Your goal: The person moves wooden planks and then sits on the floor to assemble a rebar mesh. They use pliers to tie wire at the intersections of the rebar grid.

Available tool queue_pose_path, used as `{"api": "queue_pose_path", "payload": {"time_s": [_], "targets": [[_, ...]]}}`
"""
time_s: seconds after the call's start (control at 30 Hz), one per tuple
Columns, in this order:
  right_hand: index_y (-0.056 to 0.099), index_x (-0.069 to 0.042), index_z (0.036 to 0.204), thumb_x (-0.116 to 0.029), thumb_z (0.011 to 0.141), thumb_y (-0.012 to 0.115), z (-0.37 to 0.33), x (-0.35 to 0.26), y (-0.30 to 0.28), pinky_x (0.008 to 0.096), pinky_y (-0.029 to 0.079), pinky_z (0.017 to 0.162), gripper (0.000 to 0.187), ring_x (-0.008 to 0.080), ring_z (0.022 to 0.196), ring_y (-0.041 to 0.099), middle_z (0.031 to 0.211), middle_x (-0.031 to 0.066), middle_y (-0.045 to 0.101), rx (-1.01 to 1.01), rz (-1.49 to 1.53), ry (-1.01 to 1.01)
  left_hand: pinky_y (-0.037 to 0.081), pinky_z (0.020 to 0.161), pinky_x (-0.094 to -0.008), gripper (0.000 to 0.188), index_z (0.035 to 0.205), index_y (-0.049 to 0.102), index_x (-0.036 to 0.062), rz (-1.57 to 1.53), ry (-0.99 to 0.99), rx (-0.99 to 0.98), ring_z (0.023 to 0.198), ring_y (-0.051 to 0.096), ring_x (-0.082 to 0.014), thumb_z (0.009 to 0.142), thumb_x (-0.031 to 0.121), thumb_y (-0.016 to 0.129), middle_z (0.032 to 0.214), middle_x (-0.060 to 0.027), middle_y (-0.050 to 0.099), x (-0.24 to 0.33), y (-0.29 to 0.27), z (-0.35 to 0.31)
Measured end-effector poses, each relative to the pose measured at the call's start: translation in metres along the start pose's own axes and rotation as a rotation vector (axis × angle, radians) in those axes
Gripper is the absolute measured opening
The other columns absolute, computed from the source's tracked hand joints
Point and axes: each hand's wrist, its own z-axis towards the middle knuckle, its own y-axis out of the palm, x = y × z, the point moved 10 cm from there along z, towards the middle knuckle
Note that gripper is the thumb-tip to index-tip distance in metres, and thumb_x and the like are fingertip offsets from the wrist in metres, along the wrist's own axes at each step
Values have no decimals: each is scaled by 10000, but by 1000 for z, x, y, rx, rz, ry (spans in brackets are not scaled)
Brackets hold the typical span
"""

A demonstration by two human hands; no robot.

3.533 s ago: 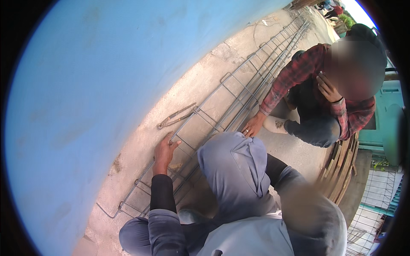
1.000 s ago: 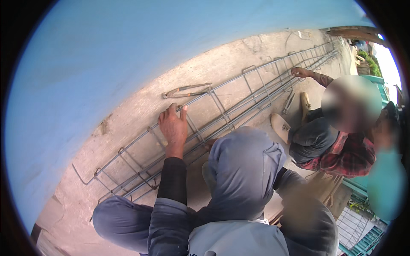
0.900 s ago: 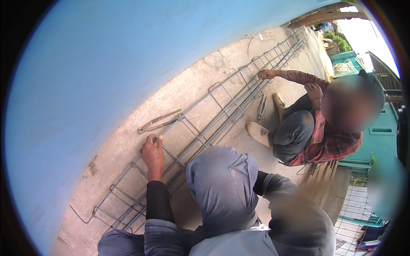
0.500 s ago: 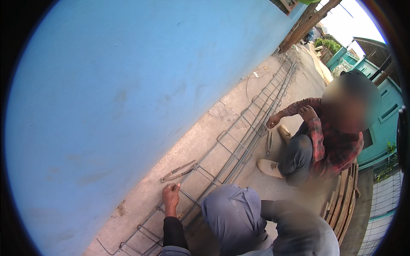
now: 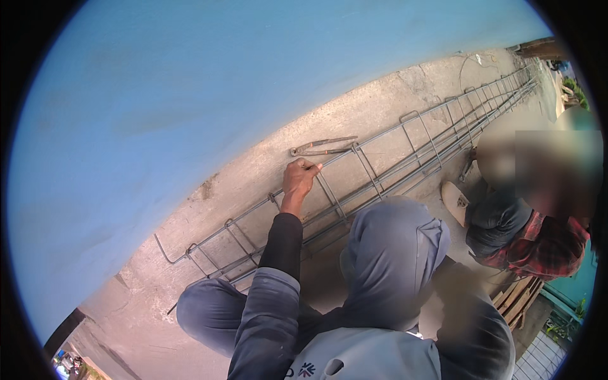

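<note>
A long rebar cage (image 5: 405, 166), made of steel bars with square stirrups, lies on the concrete ground and runs from the near left to the far right. My left hand (image 5: 299, 180) is closed, thumb and fingers pinched at the cage's upper bar beside a stirrup. Just beyond that hand lies a pair of tying pincers (image 5: 320, 150), its long handles spread and pointing toward the cage. My right hand does not show. My raised knee (image 5: 396, 253) covers part of the cage's near side.
A blue wall (image 5: 190, 95) runs along the far side. At the right a co-worker in a red checked shirt (image 5: 544, 250) crouches beside the cage. Stacked wooden planks (image 5: 516, 301) lie behind. A bent bar end (image 5: 163, 250) sticks up at the cage's near left.
My view has swung left and down, so the cage's near end and my lap show more. My left hand stays on the cage's upper bar. The co-worker now sits farther right in view.
</note>
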Motion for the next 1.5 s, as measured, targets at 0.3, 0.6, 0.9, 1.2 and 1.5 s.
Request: {"api": "queue_pose_path", "payload": {"time_s": [0.3, 0.6, 0.9, 1.2, 1.5], "targets": [[687, -66, 1152, -350, 974, 567, 10, -8, -6, 349, 502, 844, 356, 229, 946, 647, 995, 141, 706, -22, -24, -14, 543, 806, -413, 316, 928, 749, 103, 37, 27, 38, 904, 702, -247, 822, 400, 769, 940, -86, 744, 7, 0, -2], [689, -69, 1153, -354, 974, 562, 23, -25, 12, 352, 502, 851, 360, 239, 959, 653, 1003, 152, 708, -25, 5, -74, 527, 790, -404, 294, 889, 743, 77, 41, 51, 85, 860, 697, -248, 828, 363, 766, 894, -98, 739, 10, -12, -3], [690, -72, 1155, -358, 973, 557, 44, -69, -51, 356, 503, 858, 364, 249, 971, 659, 1010, 162, 709, 220, 151, -313, 509, 793, -368, 249, 838, 709, 19, -69, 88, 66, 811, 691, -226, 854, 265, 748, 821, -107, 735, 18, 8, -6], [509, -58, 1353, -470, 746, 799, 4, 18, -461, 389, 493, 998, 789, 296, 1198, 590, 1385, 138, 530, 608, -1149, 357, 510, 738, -337, 232, 816, 692, -11, -140, 195, 17, 738, 685, -205, 841, 210, 756, 781, -116, 728, 32, 47, -15], [565, -69, 1331, -458, 814, 748, -79, -8, -608, 395, 558, 846, 672, 245, 1062, 638, 1199, 126, 638, 1097, -831, 260, 482, 633, -313, 232, 827, 676, 1, -152, 223, 29, 653, 615, -162, 865, 221, 740, 768, -95, 711, 19, 28, -5]]}}
